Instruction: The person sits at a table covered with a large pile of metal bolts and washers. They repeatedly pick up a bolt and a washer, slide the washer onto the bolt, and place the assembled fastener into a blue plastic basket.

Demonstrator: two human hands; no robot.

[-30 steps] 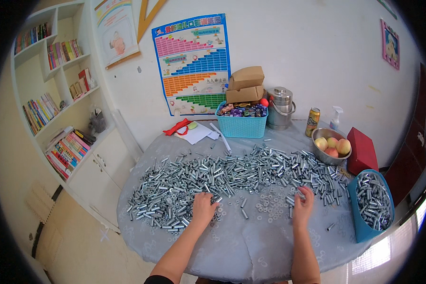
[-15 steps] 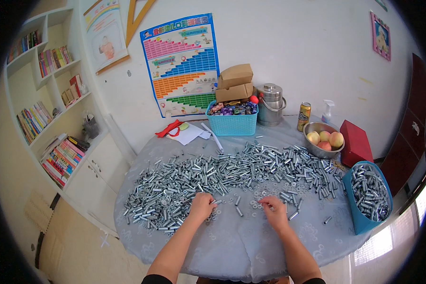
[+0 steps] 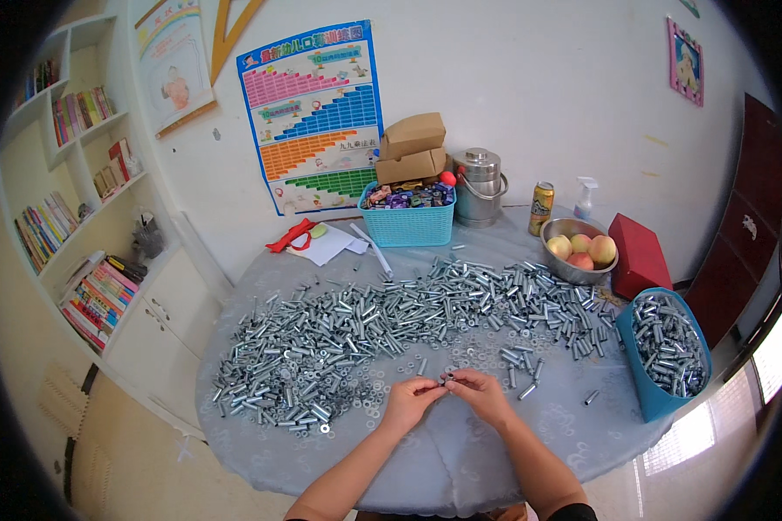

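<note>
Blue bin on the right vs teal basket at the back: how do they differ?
The blue bin has smooth solid walls; the teal basket has woven lattice walls. The blue bin holds silvery metal sleeves like those heaped on the table; the teal basket holds mixed colourful items with two cardboard boxes stacked on top. The bin sits at the table's right edge, the basket against the wall. Both are open-topped.

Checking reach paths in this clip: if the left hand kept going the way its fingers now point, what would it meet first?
The left hand points right, toward the right hand. It would first meet the small metal part pinched between both hands' fingers, then the right hand itself. They already look close to touching, though depth is unclear.
</note>
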